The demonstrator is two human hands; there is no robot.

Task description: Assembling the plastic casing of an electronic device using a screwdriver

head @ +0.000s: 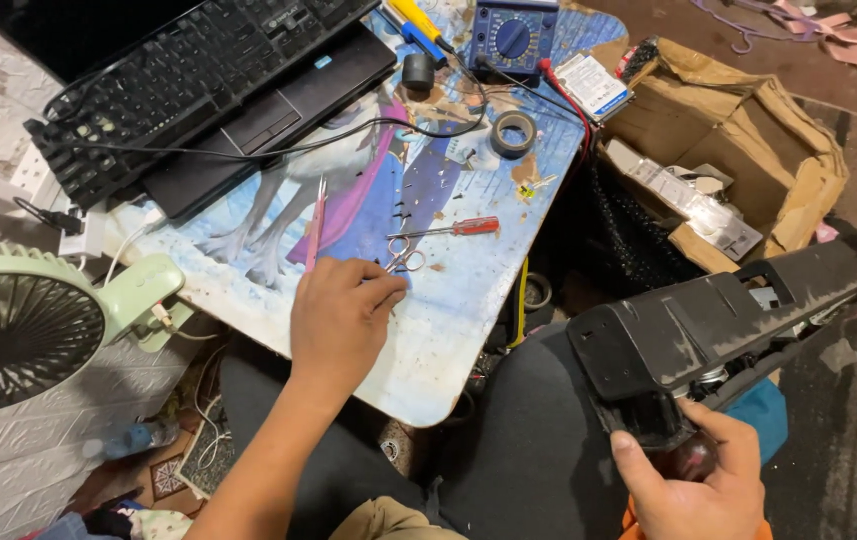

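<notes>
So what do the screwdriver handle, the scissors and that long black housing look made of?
Screwdriver: red handle looks like glossy plastic, thin metal shaft. Scissors: bright, shiny, likely steel. Housing: matte black, probably plastic, with pale dusty scuffs.

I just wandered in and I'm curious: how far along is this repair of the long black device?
Early, by the look of it. Tools already lie out on the small table: a red-handled screwdriver, a multimeter and tape. In hand: the right hand grips the dusty black device, while the left hand touches small scissors. The casing looks closed, so opening it probably remains.
</notes>
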